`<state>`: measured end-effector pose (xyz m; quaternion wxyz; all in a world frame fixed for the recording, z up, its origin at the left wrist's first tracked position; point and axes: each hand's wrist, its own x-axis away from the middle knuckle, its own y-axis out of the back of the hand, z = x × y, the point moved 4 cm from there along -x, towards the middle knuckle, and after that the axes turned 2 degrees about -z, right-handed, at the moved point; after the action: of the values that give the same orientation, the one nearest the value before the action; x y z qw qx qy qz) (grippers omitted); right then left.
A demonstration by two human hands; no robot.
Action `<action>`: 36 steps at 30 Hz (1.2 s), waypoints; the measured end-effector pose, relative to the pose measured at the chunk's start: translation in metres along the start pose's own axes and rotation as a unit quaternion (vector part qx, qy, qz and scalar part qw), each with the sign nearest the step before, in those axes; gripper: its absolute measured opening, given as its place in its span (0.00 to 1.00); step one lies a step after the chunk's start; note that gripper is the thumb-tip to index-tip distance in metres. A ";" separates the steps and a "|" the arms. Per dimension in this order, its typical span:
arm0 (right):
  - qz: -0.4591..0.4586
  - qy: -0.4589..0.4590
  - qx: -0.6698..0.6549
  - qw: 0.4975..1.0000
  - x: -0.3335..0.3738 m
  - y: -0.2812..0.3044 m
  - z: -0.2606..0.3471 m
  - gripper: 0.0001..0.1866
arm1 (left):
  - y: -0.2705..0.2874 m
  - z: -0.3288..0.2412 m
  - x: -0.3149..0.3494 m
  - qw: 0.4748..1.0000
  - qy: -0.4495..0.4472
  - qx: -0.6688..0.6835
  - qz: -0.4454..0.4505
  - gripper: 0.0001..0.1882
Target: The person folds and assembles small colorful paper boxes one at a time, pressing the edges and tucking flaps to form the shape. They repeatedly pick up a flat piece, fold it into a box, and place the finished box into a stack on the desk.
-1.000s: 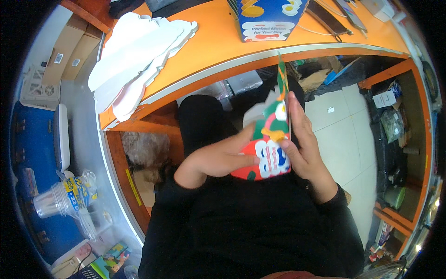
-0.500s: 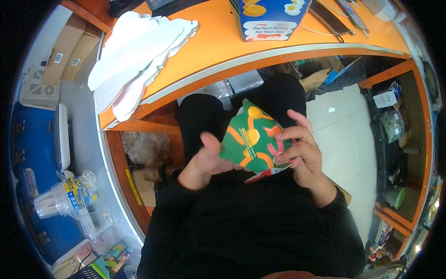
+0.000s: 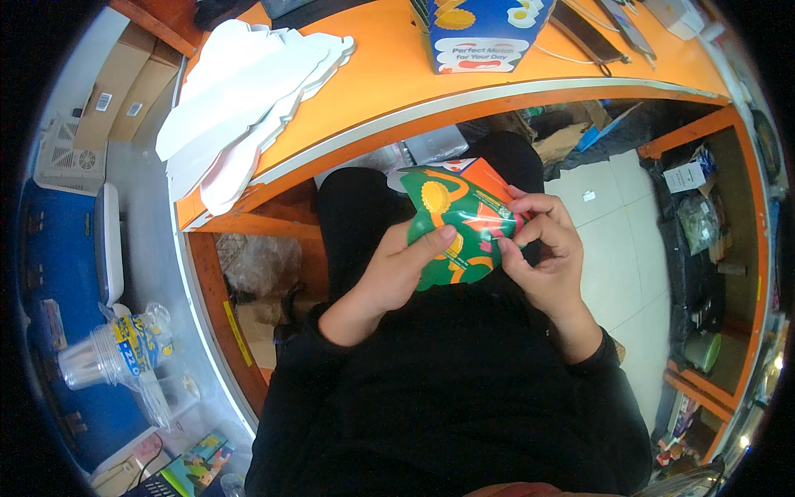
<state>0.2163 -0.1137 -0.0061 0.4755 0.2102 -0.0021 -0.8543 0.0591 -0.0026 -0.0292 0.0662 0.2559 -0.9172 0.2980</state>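
Observation:
Over my lap I hold a green printed paperboard food carton [image 3: 464, 222], partly folded, with yellow, orange and pink drawings and an orange-red panel at its far side. My left hand [image 3: 385, 269] grips its left side, thumb lying across the green face and fingers hidden underneath. At the right edge, my right hand [image 3: 548, 253] is closed on the carton, thumb and fingertips pinching a fold there. The carton's underside is out of sight.
On the orange table [image 3: 389, 62] ahead lie flat white card blanks [image 3: 248, 95] at left. Blue printed cartons [image 3: 484, 41] stand in the middle, with a dark strap [image 3: 590, 33] to their right. Plastic cups [image 3: 87, 356] lie at far left. A shelf [image 3: 749, 248] stands at right.
The carton has turned and tilted, so its orange-red panel now shows. My left hand has come up from its lower edge, its thumb now lying on the green face.

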 end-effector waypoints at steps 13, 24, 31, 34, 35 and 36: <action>0.018 -0.124 -0.025 0.992 0.018 -0.016 -0.031 0.38 | 0.009 -0.001 0.003 0.997 0.030 -0.045 0.050 0.42; 0.231 -0.059 0.120 0.964 0.005 -0.018 -0.021 0.30 | 0.012 0.028 0.000 0.914 0.142 -0.243 0.291 0.33; 0.214 -0.032 0.015 0.976 0.007 -0.016 -0.014 0.18 | 0.019 0.020 0.006 0.960 0.110 -0.055 0.252 0.35; 0.147 -0.147 -0.015 0.978 0.012 -0.011 -0.018 0.20 | 0.030 0.023 0.005 0.968 0.100 0.098 0.208 0.32; 0.128 -0.200 -0.022 0.971 0.014 -0.009 -0.021 0.21 | 0.028 0.022 0.004 0.981 0.090 0.025 0.172 0.29; 0.117 -0.157 0.008 0.981 0.019 -0.011 -0.027 0.18 | 0.022 0.021 0.003 0.987 0.079 -0.047 0.134 0.26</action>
<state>0.2084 -0.1183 -0.0398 0.5639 0.0750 -0.1080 -0.8153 0.0463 -0.0010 -0.0568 0.1100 0.1032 -0.9482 0.2797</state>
